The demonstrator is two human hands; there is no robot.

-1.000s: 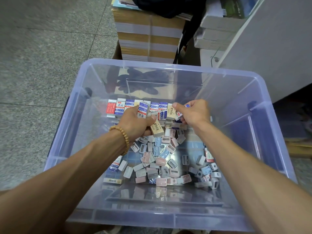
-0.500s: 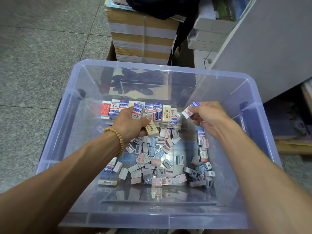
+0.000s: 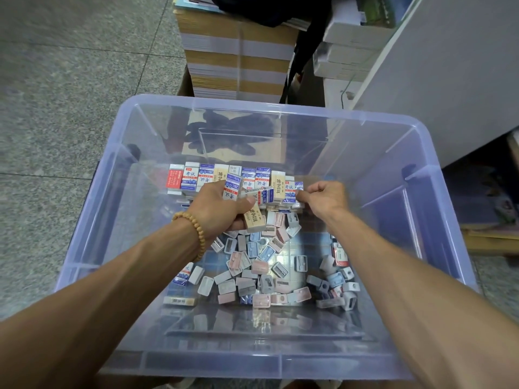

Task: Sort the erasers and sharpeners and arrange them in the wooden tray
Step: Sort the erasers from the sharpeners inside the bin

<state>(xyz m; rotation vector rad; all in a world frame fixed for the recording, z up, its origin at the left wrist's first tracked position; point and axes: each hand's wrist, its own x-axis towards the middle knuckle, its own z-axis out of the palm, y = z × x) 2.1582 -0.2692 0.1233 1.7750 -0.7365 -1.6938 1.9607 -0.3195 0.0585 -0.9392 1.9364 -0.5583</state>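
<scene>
Inside a clear plastic bin (image 3: 252, 103), a row of upright erasers (image 3: 196, 178) in red, blue and beige sleeves lines the far side. Small pastel sharpeners (image 3: 261, 265) lie in a loose heap on the bin floor, with a few erasers (image 3: 182, 276) among them. My left hand (image 3: 219, 211), with a bead bracelet on its wrist, grips a bunch of erasers, among them a beige one (image 3: 254, 219) and a blue-white one (image 3: 233, 186). My right hand (image 3: 325, 199) pinches a blue-white eraser (image 3: 298, 189) at the right end of the row.
The bin stands on a grey speckled floor (image 3: 70, 108). Behind it rises a stack of bound paper (image 3: 238, 51) with a black bag strap (image 3: 297, 60) hanging beside it. A white cabinet (image 3: 449, 80) is at the right. More sharpeners (image 3: 337, 287) lie by the bin's right side.
My right hand, carrying the blue-white eraser, has moved left and down to the right end of the eraser row. My left hand has stayed put with its bunch.
</scene>
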